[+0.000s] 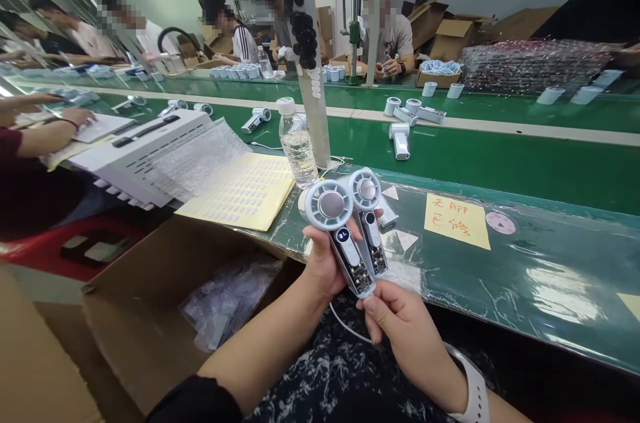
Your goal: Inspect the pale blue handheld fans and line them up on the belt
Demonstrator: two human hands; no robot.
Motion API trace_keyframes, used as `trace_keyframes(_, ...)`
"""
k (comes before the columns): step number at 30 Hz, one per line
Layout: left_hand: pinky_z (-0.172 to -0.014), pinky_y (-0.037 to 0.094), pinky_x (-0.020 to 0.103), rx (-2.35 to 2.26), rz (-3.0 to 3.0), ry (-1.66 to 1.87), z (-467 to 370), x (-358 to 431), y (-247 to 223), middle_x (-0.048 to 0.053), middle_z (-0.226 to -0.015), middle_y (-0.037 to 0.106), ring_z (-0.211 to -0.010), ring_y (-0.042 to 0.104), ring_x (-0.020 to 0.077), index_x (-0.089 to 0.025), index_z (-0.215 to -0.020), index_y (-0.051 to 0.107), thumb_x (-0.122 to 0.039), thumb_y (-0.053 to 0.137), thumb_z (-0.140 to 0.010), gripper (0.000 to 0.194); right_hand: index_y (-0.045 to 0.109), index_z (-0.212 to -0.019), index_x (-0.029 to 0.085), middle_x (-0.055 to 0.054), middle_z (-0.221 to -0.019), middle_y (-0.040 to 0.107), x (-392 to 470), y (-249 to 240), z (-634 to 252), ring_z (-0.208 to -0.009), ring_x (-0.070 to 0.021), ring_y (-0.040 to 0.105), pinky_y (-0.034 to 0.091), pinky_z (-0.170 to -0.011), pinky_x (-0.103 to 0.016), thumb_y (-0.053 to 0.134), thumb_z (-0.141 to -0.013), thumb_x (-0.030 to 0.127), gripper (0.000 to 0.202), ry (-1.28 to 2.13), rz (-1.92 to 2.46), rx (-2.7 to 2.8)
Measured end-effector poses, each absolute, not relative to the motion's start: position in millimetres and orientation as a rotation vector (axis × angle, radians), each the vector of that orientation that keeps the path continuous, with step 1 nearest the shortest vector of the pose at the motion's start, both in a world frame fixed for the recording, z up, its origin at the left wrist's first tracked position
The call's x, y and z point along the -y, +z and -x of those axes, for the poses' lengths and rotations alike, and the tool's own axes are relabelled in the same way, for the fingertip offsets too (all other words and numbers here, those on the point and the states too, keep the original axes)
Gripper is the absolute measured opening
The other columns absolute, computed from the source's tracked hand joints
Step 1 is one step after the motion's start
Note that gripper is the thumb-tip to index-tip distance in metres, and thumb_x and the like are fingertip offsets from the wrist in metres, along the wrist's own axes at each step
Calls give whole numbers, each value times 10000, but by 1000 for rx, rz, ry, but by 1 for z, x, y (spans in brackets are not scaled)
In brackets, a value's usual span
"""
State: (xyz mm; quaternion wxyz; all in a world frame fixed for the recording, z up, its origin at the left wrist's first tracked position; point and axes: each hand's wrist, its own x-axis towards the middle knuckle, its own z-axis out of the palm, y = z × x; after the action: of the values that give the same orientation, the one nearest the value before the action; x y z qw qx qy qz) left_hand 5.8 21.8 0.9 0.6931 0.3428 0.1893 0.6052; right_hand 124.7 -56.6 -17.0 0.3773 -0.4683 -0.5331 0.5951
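Two light-blue handheld fans are held side by side over the bench edge. The nearer fan [351, 256] has a small lit display and an exposed circuit board at its lower end. Behind it, to the right, is the second fan [373, 243], with its board also showing. My left hand [324, 262] is wrapped around the handles, its fingertips showing beyond the second fan. My right hand [395, 316] pinches the bottom end of the nearer fan, where a white cable [347, 328] hangs below.
A water bottle [299, 146] stands beside a metal post [316, 110]. Yellow sticker sheets [240, 193] lie at the left, above an open cardboard box [150, 316]. More fans rest on the green conveyor [465, 156]. Several people sit beyond; another person's hand is at left.
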Motion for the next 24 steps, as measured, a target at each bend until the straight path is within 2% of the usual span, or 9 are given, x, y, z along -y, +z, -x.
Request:
trace_keyframes(3, -827, 568, 383, -417, -662, 1364, -6, -23, 5, 109, -1000, 743, -977, 695, 291, -163, -574, 644, -855, 639, -538, 693, 584, -743, 196, -37, -769, 644, 57, -13, -127, -730, -173, 566, 420, -705, -277, 477, -968, 487, 383, 1353, 1125, 1541)
trace_keyframes(5, -795, 577, 357, -406, -542, 1354, -5, -23, 8, 100, -1014, 736, -941, 701, 261, -163, -563, 618, -844, 641, -557, 682, 587, -769, 205, -60, -953, 657, 57, -12, -128, -880, -193, 582, 426, -790, -284, 484, -975, 431, 322, 1234, 1058, 1644)
trace_keyframes(6, -775, 580, 340, -401, -498, 1343, -4, -23, 10, 100, -1012, 734, -916, 704, 244, -161, -562, 610, -837, 644, -566, 677, 577, -758, 208, -59, -978, 651, 57, -13, -129, -903, -195, 579, 425, -805, -282, 486, -975, 417, 315, 1198, 1043, 1659)
trace_keyframes(10, -768, 576, 310, -387, -496, 1325, 0, -21, 10, 110, -1017, 727, -887, 704, 220, -151, -568, 616, -813, 678, -553, 664, 577, -724, 212, -26, -779, 637, 57, -19, -129, -744, -175, 571, 421, -698, -262, 492, -969, 436, 343, 1208, 1165, 1548)
trace_keyframes(14, -747, 565, 285, -373, -522, 1314, 1, -17, 7, 100, -1028, 723, -907, 696, 221, -152, -576, 629, -809, 693, -533, 662, 516, -604, 214, 3, -562, 588, 56, -21, -132, -577, -156, 538, 398, -620, -263, 472, -962, 497, 459, 1325, 1250, 1447)
trace_keyframes(19, -727, 564, 286, -401, -504, 1286, 2, -16, 6, 93, -1012, 721, -891, 693, 217, -154, -565, 617, -813, 703, -508, 667, 549, -578, 208, -12, -562, 627, 55, -19, -136, -589, -161, 567, 404, -641, -272, 536, -919, 523, 464, 1407, 1235, 1497)
trace_keyframes(24, -741, 573, 312, -451, -596, 1330, -2, -16, 7, 100, -1014, 718, -904, 694, 243, -155, -564, 625, -837, 673, -516, 685, 528, -582, 212, -3, -516, 606, 60, -24, -131, -545, -154, 564, 418, -622, -274, 566, -896, 587, 490, 1448, 1207, 1237)
